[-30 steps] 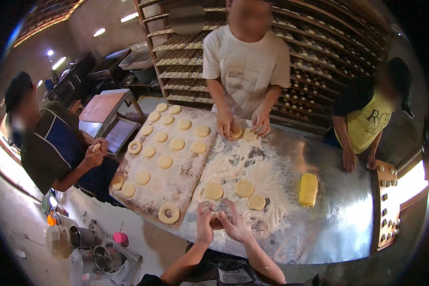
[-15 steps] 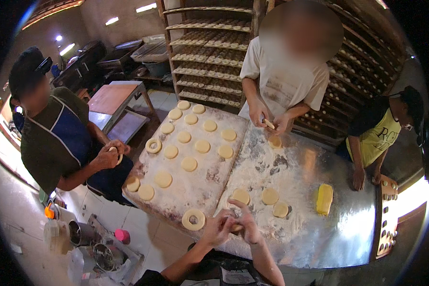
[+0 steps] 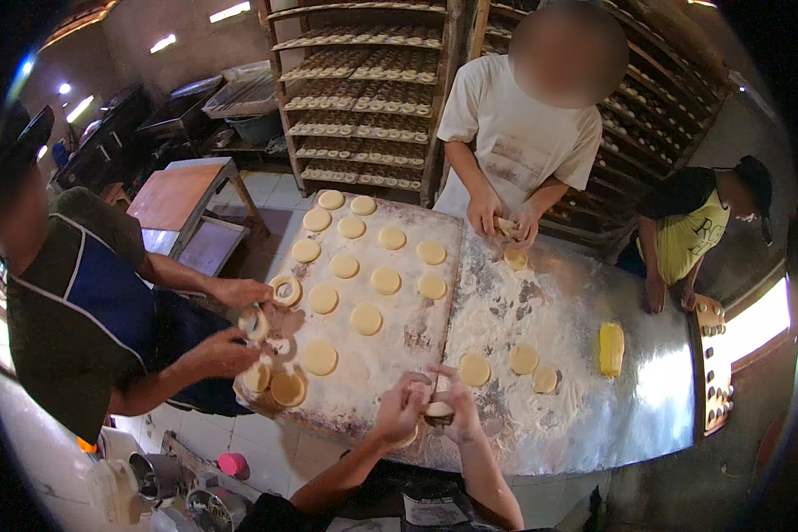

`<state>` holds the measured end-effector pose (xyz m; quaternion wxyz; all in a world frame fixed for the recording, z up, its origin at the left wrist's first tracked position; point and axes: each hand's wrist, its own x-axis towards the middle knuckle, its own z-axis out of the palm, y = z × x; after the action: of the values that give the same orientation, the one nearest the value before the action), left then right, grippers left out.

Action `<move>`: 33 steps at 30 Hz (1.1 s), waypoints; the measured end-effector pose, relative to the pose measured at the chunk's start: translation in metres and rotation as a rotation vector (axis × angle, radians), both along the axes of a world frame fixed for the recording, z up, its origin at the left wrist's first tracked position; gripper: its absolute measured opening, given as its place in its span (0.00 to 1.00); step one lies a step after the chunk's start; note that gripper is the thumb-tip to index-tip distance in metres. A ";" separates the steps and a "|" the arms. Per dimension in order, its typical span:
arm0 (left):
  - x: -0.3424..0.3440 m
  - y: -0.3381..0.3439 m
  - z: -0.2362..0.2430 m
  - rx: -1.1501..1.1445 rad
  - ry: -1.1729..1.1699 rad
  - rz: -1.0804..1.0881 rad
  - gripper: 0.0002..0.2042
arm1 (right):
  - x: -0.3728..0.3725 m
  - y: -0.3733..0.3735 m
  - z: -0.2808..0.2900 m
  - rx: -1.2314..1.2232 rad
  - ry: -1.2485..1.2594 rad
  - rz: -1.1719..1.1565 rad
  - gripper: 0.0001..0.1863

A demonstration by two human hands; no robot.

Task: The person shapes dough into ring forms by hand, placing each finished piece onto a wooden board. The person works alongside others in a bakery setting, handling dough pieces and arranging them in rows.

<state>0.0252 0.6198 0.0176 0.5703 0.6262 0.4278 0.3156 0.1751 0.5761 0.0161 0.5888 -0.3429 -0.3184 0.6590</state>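
My left hand (image 3: 401,410) and my right hand (image 3: 457,413) come together at the table's near edge, fingers curled round a pale piece of dough (image 3: 438,410). Fingers cover much of it, so its full shape is hidden. A bit of another pale dough piece (image 3: 409,438) shows beside my left wrist. Past my right hand, flat dough discs lie on flour, the nearest being a round disc (image 3: 474,371). To the left, rows of discs cover a floured board, among them a large disc (image 3: 319,357).
At left, a co-worker's hand (image 3: 226,353) holds a dough ring (image 3: 254,326) over the board; another dough ring (image 3: 285,290) lies there. Across the table, a co-worker's hands (image 3: 505,223) work dough. A yellow block (image 3: 610,349) sits at right, near a tray (image 3: 714,368). Loaded racks (image 3: 359,102) stand behind.
My hands stay together round the dough, slightly more upright. The left co-worker has leaned in and reached over the board with a ring. My view has shifted.
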 end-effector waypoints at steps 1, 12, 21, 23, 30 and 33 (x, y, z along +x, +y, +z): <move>-0.002 0.004 0.000 -0.045 0.005 0.040 0.14 | -0.002 0.001 0.002 -0.021 0.441 0.011 0.29; -0.003 0.084 -0.013 0.429 0.813 0.225 0.23 | -0.020 0.057 -0.033 -0.366 -1.166 -0.368 0.33; -0.029 0.079 -0.035 0.511 0.825 -0.088 0.36 | -0.026 0.054 -0.038 -0.169 -1.566 -0.268 0.39; -0.025 0.085 -0.033 0.490 0.900 -0.133 0.37 | -0.030 0.058 -0.038 -0.210 -1.638 -0.272 0.41; -0.033 0.083 -0.023 0.441 0.808 -0.173 0.41 | -0.004 0.039 -0.027 -0.290 -1.678 -0.400 0.35; -0.030 0.079 -0.025 0.478 0.813 -0.144 0.39 | 0.031 0.020 -0.020 -0.390 -1.837 -0.503 0.30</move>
<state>-0.0052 0.6988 -0.0071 0.2170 0.8407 0.4871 0.0940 0.2056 0.5964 -0.0041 0.1673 -0.8733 -0.4564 0.0310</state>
